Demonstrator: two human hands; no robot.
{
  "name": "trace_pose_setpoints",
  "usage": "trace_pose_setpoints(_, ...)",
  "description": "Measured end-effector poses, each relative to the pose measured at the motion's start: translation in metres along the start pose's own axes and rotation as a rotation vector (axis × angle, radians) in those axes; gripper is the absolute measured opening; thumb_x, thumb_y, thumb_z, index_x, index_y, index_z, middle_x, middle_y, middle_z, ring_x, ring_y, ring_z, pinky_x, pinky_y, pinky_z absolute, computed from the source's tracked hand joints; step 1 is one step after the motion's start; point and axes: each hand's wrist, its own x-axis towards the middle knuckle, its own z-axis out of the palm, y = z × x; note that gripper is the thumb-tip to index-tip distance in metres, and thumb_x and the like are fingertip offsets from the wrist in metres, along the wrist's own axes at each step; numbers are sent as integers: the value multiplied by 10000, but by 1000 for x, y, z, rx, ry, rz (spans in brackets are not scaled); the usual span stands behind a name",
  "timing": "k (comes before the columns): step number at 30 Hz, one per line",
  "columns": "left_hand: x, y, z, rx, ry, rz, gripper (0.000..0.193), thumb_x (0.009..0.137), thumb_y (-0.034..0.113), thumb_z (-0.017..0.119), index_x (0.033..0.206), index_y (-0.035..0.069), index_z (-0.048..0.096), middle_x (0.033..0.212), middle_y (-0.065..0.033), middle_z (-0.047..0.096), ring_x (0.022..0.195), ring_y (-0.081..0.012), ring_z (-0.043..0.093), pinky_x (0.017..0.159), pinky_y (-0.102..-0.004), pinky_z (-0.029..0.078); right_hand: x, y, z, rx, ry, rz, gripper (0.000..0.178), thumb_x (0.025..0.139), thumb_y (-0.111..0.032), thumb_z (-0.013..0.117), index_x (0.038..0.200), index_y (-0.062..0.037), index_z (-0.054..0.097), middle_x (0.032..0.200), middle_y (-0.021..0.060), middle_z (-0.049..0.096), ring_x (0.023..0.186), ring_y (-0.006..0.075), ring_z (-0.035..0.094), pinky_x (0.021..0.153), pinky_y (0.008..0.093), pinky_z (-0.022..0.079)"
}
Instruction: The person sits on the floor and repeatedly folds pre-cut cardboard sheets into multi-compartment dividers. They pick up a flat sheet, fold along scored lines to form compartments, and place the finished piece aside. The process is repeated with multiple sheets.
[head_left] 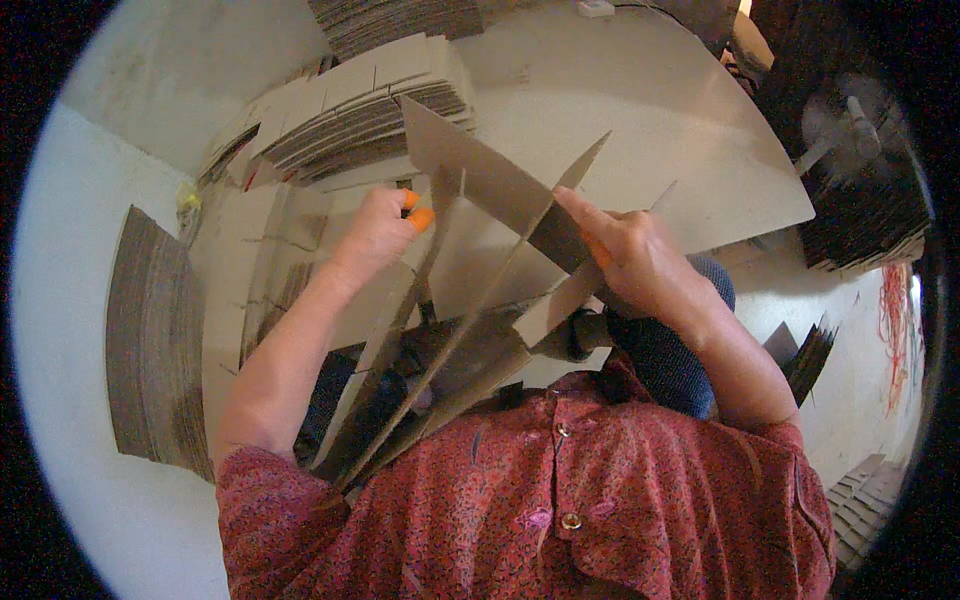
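Note:
Cardboard divider strips stand in front of me, slotted crosswise into one another. Several long strips run from my left side out toward the far right. My right hand grips the crossing cardboard strip near its right end, its index finger stretched along the joint. To the left of the strips, my left hand hangs with its fingers curled together; what they hold, if anything, is hidden. Orange finger covers sit on fingertips of the left hand, and another orange cover shows on the right.
Beyond the strips, a pale table carries a stack of slotted cardboard. Another cardboard stack stands at far left. A fan and dark cardboard pile are at right, near red strings.

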Motion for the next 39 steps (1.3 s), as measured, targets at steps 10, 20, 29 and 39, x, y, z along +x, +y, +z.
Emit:
trace_pose_setpoints(10,15,-10,4,-170,-105,21,183,796,146,643,736,-25,614,559,-16,429,563,-69,367,494,-291,330,4,9,-7,-28,-17,-3,500,767,29,527,1258,-49,475,788,232,602,673,388,599,615,425,480)
trace_pose_setpoints(20,49,11,-24,-401,-102,7,277,853,254,614,952,-3,651,794,7,616,717,-78,524,669,-242,424,22,35,-13,-136,-105,139,452,786,-25,537,1235,-64,497,759,259,591,685,389,603,606,436,473)
trace_pose_setpoints(29,200,-92,-42,484,368,450,628,780,73,663,1330,25,365,1363,-170,374,1234,-308,385,1007,-403,344,66,101,-27,-239,-120,210,307,786,-100,532,1093,-102,541,831,183,625,795,357,622,647,458,493)
trace_pose_setpoints(39,224,-155,-72,-801,324,-150,414,893,83,524,1288,-9,438,1328,-163,437,1192,-255,442,966,-360,396,75,174,-54,-444,-61,295,386,782,-119,557,1166,-122,522,786,135,629,762,322,629,626,440,495)
